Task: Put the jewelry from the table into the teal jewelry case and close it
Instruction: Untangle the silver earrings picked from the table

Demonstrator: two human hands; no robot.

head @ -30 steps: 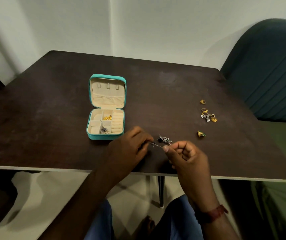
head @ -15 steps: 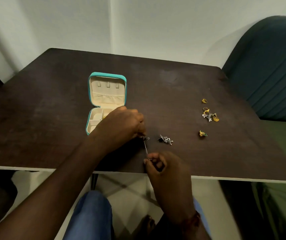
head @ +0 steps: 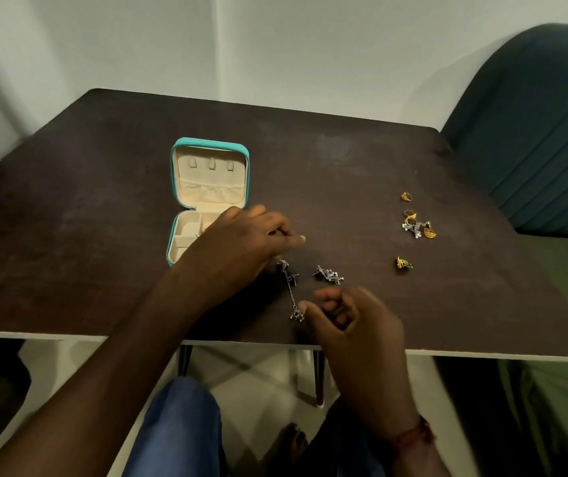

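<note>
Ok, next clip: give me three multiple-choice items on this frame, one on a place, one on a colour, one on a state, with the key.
1. Where does the long silver chain earring lie?
A. In the case
B. On the table between the two hands
C. Among the rings at the right

2. What colour is the outside of the jewelry case?
A. Red
B. Black
C. Teal

3. How is the case?
A. Open, lid standing up
B. Closed
C. Upside down

Key:
1. B: it stretches across the table from the left hand to the fingertips of the right hand.
2. C: its rim and wall are teal, the lining cream.
3. A: the lid's inner pocket and the tray compartments both show.
</note>
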